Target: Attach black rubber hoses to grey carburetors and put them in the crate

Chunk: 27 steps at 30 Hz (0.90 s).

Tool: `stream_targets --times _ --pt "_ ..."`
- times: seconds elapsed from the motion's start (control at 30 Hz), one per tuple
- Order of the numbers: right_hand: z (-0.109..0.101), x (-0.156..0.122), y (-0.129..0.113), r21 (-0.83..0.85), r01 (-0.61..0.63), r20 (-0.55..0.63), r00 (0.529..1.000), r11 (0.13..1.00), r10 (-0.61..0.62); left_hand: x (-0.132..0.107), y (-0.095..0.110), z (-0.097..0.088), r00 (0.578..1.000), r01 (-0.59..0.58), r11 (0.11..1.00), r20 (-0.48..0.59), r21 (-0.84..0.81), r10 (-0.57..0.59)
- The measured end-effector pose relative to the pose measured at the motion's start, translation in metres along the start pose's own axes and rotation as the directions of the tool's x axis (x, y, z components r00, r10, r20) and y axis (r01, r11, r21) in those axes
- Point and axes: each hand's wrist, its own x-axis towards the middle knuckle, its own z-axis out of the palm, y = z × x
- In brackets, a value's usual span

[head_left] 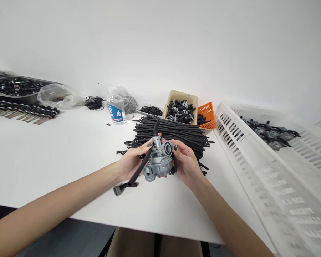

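Between my two hands is a grey metal carburetor (160, 160), raised above the white table. My left hand (133, 160) is closed on its left side, thumb near the upper neck. My right hand (186, 160) grips the right side, where a short black hose (174, 165) bends down. A longer black hose (139, 170) slants down to the left past my left hand; near its lower end is a small cap-like grey fitting (117, 190). Behind the carburetor lies a thick pile of black rubber hoses (173, 130), partly hidden by my hands.
A cream bin (194, 107) of black and grey fittings and an orange basket (210, 115) stand behind the hoses. At right, a white slatted crate (238, 142) holds several carburetors (273, 134). A clear bottle (116, 107) and metal tray (29, 97) are leftward.
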Motion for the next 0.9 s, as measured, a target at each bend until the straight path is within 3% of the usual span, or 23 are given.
stream_targets --times 0.07,0.27,0.37,0.43,0.5,0.6,0.67,0.8,0.9 --pt "0.001 -0.001 -0.001 -0.006 0.005 0.015 1.000 1.000 -0.005 -0.001 0.002 0.003 1.000 -0.024 1.000 -0.002 0.010 0.024" --pt "0.001 -0.001 -0.006 -0.090 0.078 0.086 0.994 0.993 -0.070 -0.006 -0.002 0.007 0.979 -0.122 0.977 -0.141 0.172 0.147" --pt "-0.001 -0.001 -0.007 -0.203 0.261 0.042 0.965 0.944 -0.258 -0.007 -0.004 0.006 0.952 -0.222 0.932 -0.145 0.285 0.271" --pt "-0.003 -0.002 -0.007 -0.343 0.422 -0.017 0.891 0.839 -0.454 -0.004 -0.004 0.003 0.909 -0.318 0.872 -0.140 0.372 0.392" --pt "-0.002 -0.004 -0.008 -0.487 0.514 -0.021 0.801 0.706 -0.598 0.000 -0.002 -0.001 0.838 -0.405 0.781 -0.148 0.476 0.525" --pt "0.001 -0.008 -0.008 -0.629 0.561 0.130 0.759 0.539 -0.638 0.005 0.003 -0.010 0.708 -0.475 0.622 -0.149 0.622 0.690" --pt "0.004 -0.010 -0.006 -0.710 0.578 0.263 0.747 0.402 -0.610 0.007 0.005 -0.014 0.645 -0.477 0.551 -0.154 0.684 0.749" --pt "0.006 -0.011 0.002 -0.801 0.594 0.438 0.665 0.073 -0.604 0.004 0.007 -0.012 0.598 -0.407 0.491 -0.182 0.771 0.781" --pt "0.006 -0.011 0.005 -0.819 0.574 0.457 0.620 -0.029 -0.637 0.001 0.006 -0.006 0.607 -0.351 0.471 -0.187 0.809 0.773"
